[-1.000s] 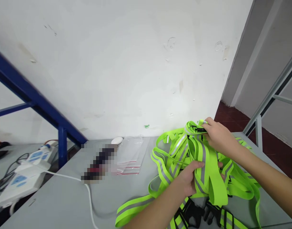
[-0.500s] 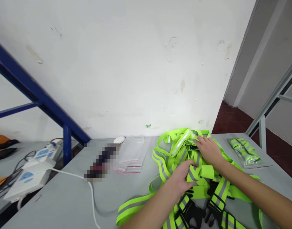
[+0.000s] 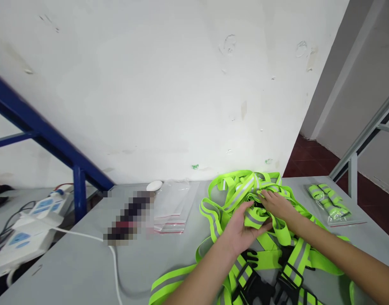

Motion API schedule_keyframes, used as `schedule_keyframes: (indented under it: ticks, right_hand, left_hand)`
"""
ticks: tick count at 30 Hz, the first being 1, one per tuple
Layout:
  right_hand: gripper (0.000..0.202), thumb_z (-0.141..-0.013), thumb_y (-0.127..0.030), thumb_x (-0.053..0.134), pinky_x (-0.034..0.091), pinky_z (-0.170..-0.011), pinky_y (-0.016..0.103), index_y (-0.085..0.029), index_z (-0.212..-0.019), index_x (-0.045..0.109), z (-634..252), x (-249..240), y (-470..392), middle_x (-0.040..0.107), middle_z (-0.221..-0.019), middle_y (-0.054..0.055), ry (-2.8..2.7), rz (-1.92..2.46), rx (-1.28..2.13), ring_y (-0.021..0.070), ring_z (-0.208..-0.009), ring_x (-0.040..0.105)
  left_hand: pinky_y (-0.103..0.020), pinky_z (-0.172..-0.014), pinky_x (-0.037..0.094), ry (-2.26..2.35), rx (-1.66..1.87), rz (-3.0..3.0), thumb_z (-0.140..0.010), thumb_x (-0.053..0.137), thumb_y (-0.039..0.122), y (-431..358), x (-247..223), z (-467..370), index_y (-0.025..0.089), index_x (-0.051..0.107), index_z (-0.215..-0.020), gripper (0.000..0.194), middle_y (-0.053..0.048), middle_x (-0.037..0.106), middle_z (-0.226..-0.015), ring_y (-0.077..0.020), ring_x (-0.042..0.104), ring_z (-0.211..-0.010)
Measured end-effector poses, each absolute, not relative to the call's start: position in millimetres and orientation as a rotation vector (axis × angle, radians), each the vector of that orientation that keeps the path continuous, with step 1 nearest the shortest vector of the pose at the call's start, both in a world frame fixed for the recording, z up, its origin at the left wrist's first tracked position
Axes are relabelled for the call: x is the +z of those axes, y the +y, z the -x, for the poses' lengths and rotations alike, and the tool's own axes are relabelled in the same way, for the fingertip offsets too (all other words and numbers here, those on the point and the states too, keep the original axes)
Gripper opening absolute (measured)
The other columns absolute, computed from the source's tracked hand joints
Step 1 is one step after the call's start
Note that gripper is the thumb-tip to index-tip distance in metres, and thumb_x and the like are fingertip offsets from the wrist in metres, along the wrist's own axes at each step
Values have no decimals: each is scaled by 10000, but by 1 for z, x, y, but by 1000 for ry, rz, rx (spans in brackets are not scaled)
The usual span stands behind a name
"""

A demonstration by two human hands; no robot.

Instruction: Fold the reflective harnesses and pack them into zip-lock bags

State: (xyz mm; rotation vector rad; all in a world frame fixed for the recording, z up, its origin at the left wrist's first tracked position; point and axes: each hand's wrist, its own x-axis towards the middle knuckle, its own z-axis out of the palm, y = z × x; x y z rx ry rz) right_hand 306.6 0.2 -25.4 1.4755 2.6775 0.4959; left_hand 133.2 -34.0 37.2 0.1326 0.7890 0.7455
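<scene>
white cable (image 3: 114, 267) by likely power strip (image 3: 31, 245)

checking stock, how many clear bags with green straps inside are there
1: a clear plastic bag of neon-green, grey-striped straps, on the grey tabletop at far right. Others may be hidden under the loose neon-green strap pile.

From the left grip (image 3: 240, 233) and right grip (image 3: 278, 207), the wall (image 3: 181, 97) shuts off 12 o'clock. Heaped green straps (image 3: 267, 259) crowd them closely all around, black buckles (image 3: 259, 289) at 6. A flat lane crosses the tabletop (image 3: 142, 260) at 8, between straps and white cable (image 3: 115, 267). Clear bags (image 3: 172, 205) lie low at 9; a packed bag (image 3: 332, 203) obstructs 3 o'clock.
</scene>
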Motion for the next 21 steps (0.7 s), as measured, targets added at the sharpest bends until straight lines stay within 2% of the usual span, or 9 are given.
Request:
schedule_keyframes:
  ticks: [3, 5, 8, 11, 13, 15, 17, 18, 21]
  right_hand:
    - [507, -774, 28, 508, 507, -790, 349, -163, -1238, 581, -313, -18, -1, 613, -1153, 146, 2704, -1462, 441, 262, -1003, 618]
    - [601, -727, 54, 513, 509, -813, 351, -155, -1290, 546, -317, -9, -4, 606, -1166, 144, 2713, -1473, 425, 265, -1030, 610]
    - [742, -676, 95, 493, 507, -860, 378, -142, -1378, 461, -321, 6, -10, 583, -1212, 156, 2704, -1538, 442, 285, -1093, 583]
    - [739, -702, 114, 431, 496, -904, 423, -150, -1392, 447, -322, 25, -16, 573, -1241, 166, 2701, -1616, 459, 298, -1121, 574]
    - [709, -716, 114, 402, 495, -909, 431, -161, -1366, 479, -319, 39, -19, 580, -1238, 157, 2749, -1601, 406, 293, -1121, 580]
    - [676, -747, 88, 403, 506, -880, 429, -189, -1358, 488, -314, 54, -20, 595, -1219, 138, 2818, -1558, 290, 283, -1085, 599]
    - [637, -802, 40, 404, 512, -858, 424, -240, -1372, 467, -310, 66, -20, 605, -1220, 113, 2887, -1542, 127, 267, -1059, 614]
    - [620, -827, 12, 410, 508, -862, 422, -261, -1383, 447, -308, 70, -19, 603, -1241, 104, 2916, -1559, 34, 263, -1070, 613]
    - [604, -870, -91, 473, 507, -850, 409, -278, -1433, 354, -307, 75, -15, 610, -1274, 106, 2931, -1744, -270, 272, -1108, 611]
  left_hand:
    - [-393, -888, 522, 624, 645, -172, -889, 547, 429, -37, 45, -129, 134, 577, -1073, 349, -110, 679, -945, -228, 690, -822]
    - [-378, -914, 500, 594, 543, -294, -878, 546, 471, -40, 47, -120, 124, 598, -1039, 387, -110, 675, -926, -238, 690, -862]
    - [-377, -933, 479, 713, 470, -676, -845, 614, 457, -41, 48, -95, 135, 646, -1031, 374, -128, 679, -1050, -275, 654, -1021]
    - [-407, -976, 435, 1019, 624, -1197, -821, 645, 485, -34, 52, -72, 194, 665, -1139, 431, -118, 617, -1272, -324, 566, -1162]
    - [-417, -1050, 358, 1153, 797, -1420, -792, 684, 471, -26, 56, -67, 249, 604, -1264, 528, -93, 551, -1372, -342, 483, -1258]
    - [-417, -1103, 290, 1123, 890, -1491, -723, 767, 409, -16, 60, -73, 304, 502, -1369, 706, -68, 491, -1439, -343, 402, -1337]
    - [-417, -1122, 266, 1019, 884, -1511, -644, 830, 342, -5, 61, -83, 321, 494, -1368, 798, -55, 494, -1437, -340, 375, -1362]
    - [-420, -1119, 273, 987, 875, -1525, -622, 841, 323, 0, 60, -89, 311, 540, -1321, 761, -54, 533, -1397, -339, 399, -1344]
    - [-417, -1066, 356, 952, 867, -1576, -651, 807, 326, 12, 56, -100, 255, 669, -1081, 456, -42, 663, -1173, -317, 543, -1184]
